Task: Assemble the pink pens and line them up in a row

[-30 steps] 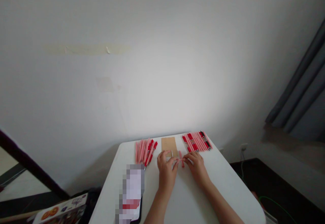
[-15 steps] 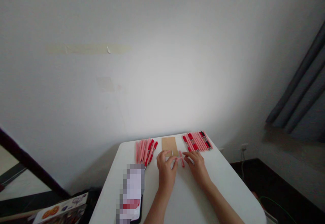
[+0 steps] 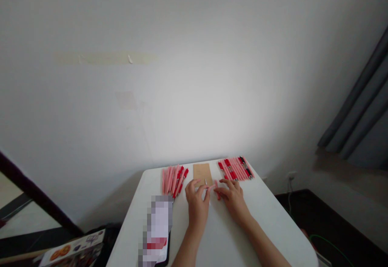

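Observation:
Above the white table (image 3: 227,238), my left hand (image 3: 197,204) pinches a slim pink pen part (image 3: 211,188) between thumb and index finger. My right hand (image 3: 235,200) comes in from the other side, its thumb and index finger closed at the part's right end. Another pink pen piece (image 3: 218,196) lies on the table just under the right fingertips, partly covered by them. Behind my left fingers is a brown card or pad (image 3: 201,171). A small silvery piece (image 3: 205,181) rests on its near end.
Pink and red pens (image 3: 172,180) lie in a bunch at the back left. At the back right is a neat row of pink, red and black pens (image 3: 235,168). A phone (image 3: 165,255), mostly blurred out, lies front left. The wall (image 3: 194,97) stands behind the table.
My right hand has shifted left, its fingertips meeting the pink part in my left hand. My left hand has moved slightly left, leaving the silvery piece more visible.

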A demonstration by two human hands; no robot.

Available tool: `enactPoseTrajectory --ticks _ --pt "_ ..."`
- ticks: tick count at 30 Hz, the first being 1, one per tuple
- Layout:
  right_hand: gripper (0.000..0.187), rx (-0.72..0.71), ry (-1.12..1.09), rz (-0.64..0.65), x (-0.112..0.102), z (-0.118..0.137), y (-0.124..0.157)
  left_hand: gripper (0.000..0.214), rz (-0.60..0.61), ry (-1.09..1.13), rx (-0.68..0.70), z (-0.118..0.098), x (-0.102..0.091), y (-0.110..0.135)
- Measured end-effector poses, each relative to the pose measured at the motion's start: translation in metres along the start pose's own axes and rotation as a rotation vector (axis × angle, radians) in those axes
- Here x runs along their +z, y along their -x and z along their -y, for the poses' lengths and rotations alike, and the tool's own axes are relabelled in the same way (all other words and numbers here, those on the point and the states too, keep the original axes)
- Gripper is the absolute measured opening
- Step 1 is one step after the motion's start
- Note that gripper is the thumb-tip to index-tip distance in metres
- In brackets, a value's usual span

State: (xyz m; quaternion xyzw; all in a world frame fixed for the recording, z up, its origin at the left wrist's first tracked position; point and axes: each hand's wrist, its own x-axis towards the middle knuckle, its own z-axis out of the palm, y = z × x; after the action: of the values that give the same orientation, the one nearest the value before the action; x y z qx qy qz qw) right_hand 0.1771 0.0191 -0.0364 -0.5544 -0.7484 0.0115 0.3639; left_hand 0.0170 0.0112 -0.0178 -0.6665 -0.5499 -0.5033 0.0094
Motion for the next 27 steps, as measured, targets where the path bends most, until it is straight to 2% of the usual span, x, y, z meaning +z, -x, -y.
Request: enactPoseTrajectory --ticks 6,11,15,20,27 --pt "0.026 -0.007 0.004 -0.021 0.0011 -0.0005 0.0001 0.016 -0.008 0.012 0.001 -0.0010 -0.0005 -0.0005" --pt "0.016 0.014 -0.008 -0.014 0.0020 -0.0001 -0.0002 0.015 -0.026 -0.007 -0.005 -0.0021 -0.0017 -0.0016" --pt "0.014 -0.005 -0.028 -0.071 0.0035 -0.0024 -0.0019 0.016 -0.037 -0.009 0.010 -0.0021 -0.0026 -0.0019" --pt "0.014 -0.033 -0.107 -0.135 0.0016 -0.0051 -0.0044 0.017 -0.044 0.000 -0.004 -0.0027 -0.0025 -0.0019" --pt "0.020 0.002 -0.147 -0.209 -0.0023 -0.0077 -0.0051 0.015 -0.049 0.006 -0.010 -0.0030 -0.0020 -0.0023"
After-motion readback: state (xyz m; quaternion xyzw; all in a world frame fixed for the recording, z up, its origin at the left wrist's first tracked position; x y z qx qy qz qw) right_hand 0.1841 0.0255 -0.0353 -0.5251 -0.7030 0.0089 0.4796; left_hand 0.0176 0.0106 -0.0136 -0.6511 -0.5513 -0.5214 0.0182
